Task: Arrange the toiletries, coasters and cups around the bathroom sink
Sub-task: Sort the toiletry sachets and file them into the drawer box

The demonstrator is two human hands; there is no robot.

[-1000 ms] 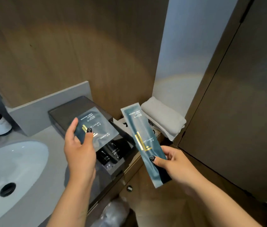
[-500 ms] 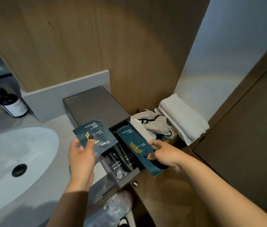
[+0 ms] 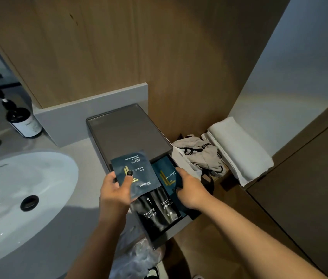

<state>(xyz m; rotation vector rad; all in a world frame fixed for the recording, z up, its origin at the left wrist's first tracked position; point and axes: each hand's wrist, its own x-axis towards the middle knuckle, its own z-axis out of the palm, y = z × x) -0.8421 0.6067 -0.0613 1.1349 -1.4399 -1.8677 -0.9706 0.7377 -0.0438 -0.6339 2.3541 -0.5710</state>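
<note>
Pretty dim shot overall, kinda murky indoor light with a cool cast. The brightest patch is the pale wall [image 3: 292,63] at upper right, and a soft warm glow spreads across the wood panel [image 3: 139,53] in the upper middle, fading to dark toward the corners. The white sink basin [image 3: 8,190] at lower left picks up small specular glints, and a broad shadow lies across the grey worktop [image 3: 72,222] just right of it. The toothbrush packets [image 3: 159,208] in the drawer show streaky glare. Wide-angle bending is obvious: straight edges lean and curve near the frame borders. Bottom edge is soft and smeary, centre print reads fairly sharp.
</note>
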